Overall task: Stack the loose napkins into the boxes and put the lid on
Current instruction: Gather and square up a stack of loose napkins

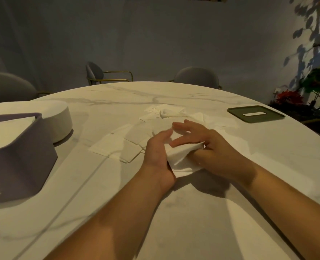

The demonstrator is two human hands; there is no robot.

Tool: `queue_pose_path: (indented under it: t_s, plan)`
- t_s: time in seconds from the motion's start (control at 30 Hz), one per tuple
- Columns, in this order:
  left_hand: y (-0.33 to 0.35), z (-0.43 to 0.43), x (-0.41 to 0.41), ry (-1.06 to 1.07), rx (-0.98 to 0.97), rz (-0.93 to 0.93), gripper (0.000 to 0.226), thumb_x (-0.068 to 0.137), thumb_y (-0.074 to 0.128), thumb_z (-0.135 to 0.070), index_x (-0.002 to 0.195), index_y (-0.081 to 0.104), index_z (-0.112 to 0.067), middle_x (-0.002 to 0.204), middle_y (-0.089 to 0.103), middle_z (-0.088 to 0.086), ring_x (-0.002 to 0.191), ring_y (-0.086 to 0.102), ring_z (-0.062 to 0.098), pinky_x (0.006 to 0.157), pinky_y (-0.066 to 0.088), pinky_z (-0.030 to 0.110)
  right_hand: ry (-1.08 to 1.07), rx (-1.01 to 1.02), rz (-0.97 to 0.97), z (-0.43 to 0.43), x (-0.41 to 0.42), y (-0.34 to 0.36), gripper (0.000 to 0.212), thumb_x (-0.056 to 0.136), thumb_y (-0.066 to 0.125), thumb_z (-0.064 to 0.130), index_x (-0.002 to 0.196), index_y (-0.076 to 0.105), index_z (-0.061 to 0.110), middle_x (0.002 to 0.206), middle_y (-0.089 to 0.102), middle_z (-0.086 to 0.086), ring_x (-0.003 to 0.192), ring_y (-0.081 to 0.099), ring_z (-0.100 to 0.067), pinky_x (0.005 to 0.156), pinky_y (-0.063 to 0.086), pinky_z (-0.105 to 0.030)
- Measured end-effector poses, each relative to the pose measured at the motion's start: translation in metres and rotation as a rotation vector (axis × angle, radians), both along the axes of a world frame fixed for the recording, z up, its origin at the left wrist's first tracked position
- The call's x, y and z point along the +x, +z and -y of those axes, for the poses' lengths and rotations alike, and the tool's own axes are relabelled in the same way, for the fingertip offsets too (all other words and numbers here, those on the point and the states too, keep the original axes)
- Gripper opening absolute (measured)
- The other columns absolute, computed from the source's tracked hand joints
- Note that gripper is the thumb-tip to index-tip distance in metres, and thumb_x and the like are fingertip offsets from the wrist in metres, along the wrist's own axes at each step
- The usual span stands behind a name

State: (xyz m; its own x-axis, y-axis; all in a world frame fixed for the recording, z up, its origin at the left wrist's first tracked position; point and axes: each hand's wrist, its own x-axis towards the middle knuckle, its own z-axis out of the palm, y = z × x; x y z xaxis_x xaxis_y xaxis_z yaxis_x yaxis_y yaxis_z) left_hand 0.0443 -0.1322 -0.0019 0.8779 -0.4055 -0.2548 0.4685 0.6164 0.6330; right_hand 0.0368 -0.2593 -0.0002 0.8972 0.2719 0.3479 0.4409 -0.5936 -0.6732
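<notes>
Between my two hands sits a small stack of white napkins (181,156), just above the table. My left hand (158,152) cups the stack's left side with its fingers curled round it. From the right, my right hand (208,145) holds the stack, thumb on top and fingers spread forward. Several loose white napkins (121,145) lie scattered on the table beyond and left of my hands. A grey napkin box (22,160) stands open at the left with napkins inside. At the far right lies the dark green slotted lid (255,113).
The round white marble table (183,212) fills the view. A white round container (61,121) stands behind the grey box. Grey chairs (97,72) ring the far edge. Potted plants (305,91) stand at the right by the wall.
</notes>
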Motion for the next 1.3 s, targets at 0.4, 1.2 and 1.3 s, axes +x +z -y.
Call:
queue_pose_path:
  t_s: [0.4, 1.2, 1.3]
  plan:
    - [-0.004, 0.003, 0.004, 0.157, -0.087, 0.000, 0.041, 0.097, 0.044, -0.038, 0.122, 0.057, -0.007, 0.111, 0.066, 0.022, 0.102, 0.062, 0.042, 0.092, 0.049, 0.054, -0.110, 0.619, -0.557, -0.002, -0.005, 0.005, 0.033, 0.081, 0.071, 0.017, 0.111, 0.058, 0.020, 0.089, 0.072, 0.000, 0.073, 0.071, -0.018, 0.062, 0.057, -0.027]
    - [-0.003, 0.008, 0.005, 0.386, 0.592, 0.471, 0.065, 0.082, 0.057, 0.012, 0.132, 0.041, -0.027, 0.114, 0.045, -0.004, 0.082, 0.050, 0.012, 0.052, 0.046, 0.005, -0.106, 0.512, -0.195, 0.015, 0.013, -0.008, 0.064, 0.084, 0.067, 0.011, 0.130, 0.035, 0.041, 0.131, 0.047, 0.005, 0.112, 0.052, -0.022, 0.095, 0.052, -0.037]
    - [-0.004, 0.009, 0.005, 0.406, 0.615, 0.493, 0.061, 0.085, 0.058, 0.008, 0.133, 0.042, -0.026, 0.115, 0.045, -0.005, 0.080, 0.049, 0.011, 0.052, 0.045, 0.004, -0.078, 0.500, -0.222, 0.017, 0.016, -0.006, 0.067, 0.084, 0.068, 0.012, 0.129, 0.030, 0.045, 0.135, 0.047, 0.006, 0.115, 0.052, -0.023, 0.094, 0.052, -0.036]
